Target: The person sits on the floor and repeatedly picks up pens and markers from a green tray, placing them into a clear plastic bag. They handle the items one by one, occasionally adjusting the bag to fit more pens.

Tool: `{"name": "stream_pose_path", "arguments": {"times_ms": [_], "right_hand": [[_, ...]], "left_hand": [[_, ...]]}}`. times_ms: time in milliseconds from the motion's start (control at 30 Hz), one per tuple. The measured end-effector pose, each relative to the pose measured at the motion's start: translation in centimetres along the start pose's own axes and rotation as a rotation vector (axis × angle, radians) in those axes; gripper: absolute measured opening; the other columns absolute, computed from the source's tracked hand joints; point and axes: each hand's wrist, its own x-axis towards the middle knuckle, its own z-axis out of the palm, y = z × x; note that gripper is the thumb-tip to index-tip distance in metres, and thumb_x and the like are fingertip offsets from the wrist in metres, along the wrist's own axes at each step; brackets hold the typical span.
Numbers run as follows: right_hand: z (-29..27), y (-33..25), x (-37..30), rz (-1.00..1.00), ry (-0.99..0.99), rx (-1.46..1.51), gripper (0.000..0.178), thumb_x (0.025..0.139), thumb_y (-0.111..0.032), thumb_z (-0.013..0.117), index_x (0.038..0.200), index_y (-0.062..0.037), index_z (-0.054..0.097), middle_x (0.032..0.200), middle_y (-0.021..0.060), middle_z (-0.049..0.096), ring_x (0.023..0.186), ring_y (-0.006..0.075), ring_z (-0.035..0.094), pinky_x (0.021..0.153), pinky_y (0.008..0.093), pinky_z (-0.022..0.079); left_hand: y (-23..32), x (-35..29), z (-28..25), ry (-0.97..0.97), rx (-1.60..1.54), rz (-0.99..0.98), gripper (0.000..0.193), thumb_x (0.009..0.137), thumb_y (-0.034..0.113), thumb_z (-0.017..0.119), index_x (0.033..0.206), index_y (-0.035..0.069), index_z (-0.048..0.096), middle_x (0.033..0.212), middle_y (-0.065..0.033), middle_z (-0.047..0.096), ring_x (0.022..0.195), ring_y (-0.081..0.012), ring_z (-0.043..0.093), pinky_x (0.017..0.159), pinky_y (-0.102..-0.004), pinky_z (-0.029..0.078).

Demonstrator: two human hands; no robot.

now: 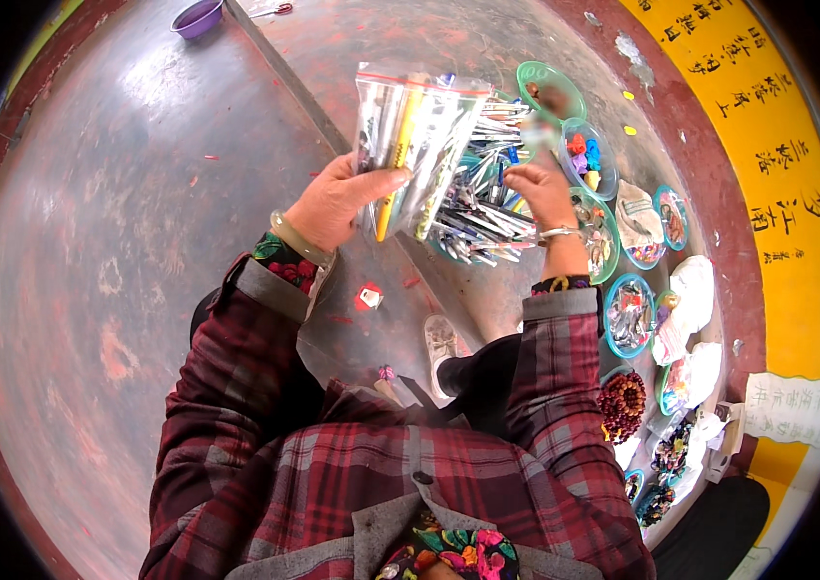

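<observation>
Item one: left hand (340,203), its thumb laid across the front, clamping a clear zip bag (437,130) with a red-edged top. Bag contents, as I make them out from my remote seat: several slim pens, one yellow pen (398,140) plainest among them. Bag position: at 2 o'clock from the left hand, touching it; at 10 o'clock from the right.

Item two: right hand (541,193), thumb and fingertips drawn together beside the loose pens (487,230). I cannot tell whether a pen is caught between them (the barrels there overlap too closely).

Progress, in my judgement: partial. Bagged, one modest bundle. Unbagged, a far larger heap, spreading from 7 to 11 o'clock of the right hand.

Surroundings: green basin (538,72) with brown contents, 12 o'clock from the right hand; clear tub (609,184) of red, blue and purple pieces, 2 o'clock; dark red beads (622,406), 5 o'clock, farther off. Purple basin (199,19), 11 o'clock from the left hand, well apart on the floor (139,213).
</observation>
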Motion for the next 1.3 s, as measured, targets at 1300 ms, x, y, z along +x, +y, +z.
{"name": "stream_pose_path", "arguments": {"times_ms": [1300], "right_hand": [[-3.0,5.5,1.1,0.268,0.396,1.419,0.019,0.091,-0.018,0.049,0.096,-0.0012,0.054,0.091,0.018,0.061,0.079,0.0265,0.063,0.058,0.0294,0.054]], "left_hand": [[-0.6,0.6,0.7,-0.118,0.123,-0.07,0.03,0.087,0.012,0.056,0.113,-0.001,0.056,0.105,-0.0028,0.06,0.093,-0.01,0.055,0.083,-0.027,0.043]]}}
